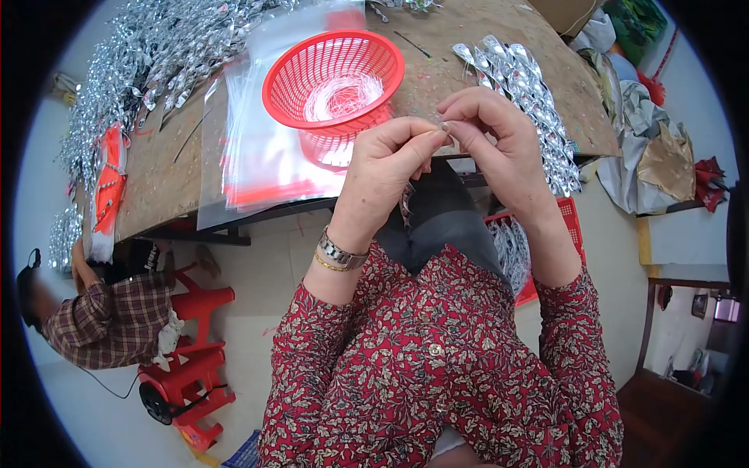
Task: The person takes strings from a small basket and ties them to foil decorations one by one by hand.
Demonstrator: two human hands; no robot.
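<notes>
My left hand (390, 164), with a watch (341, 249) and a thin bracelet at its wrist, is pinched at the table's front edge. My right hand (499, 136) is pinched too, its fingertips meeting those of the left. What lies between the fingertips is too small to make out. A twisted silvery strip (406, 204) hangs below my left hand. Just beyond, a red basket (282, 66) holds white looped strings (343, 97) and stands on clear plastic bags (261, 117). Silver twisted ornaments (538, 109) lie to the right of my hands.
Silver tinsel (133, 70) is heaped at the table's left. A seated person (117, 316) in a checked shirt is at the left, by red stools (199, 382). Under the table's edge at right is a red crate (572, 226). Fabric and foil items (663, 160) hang farther right.
</notes>
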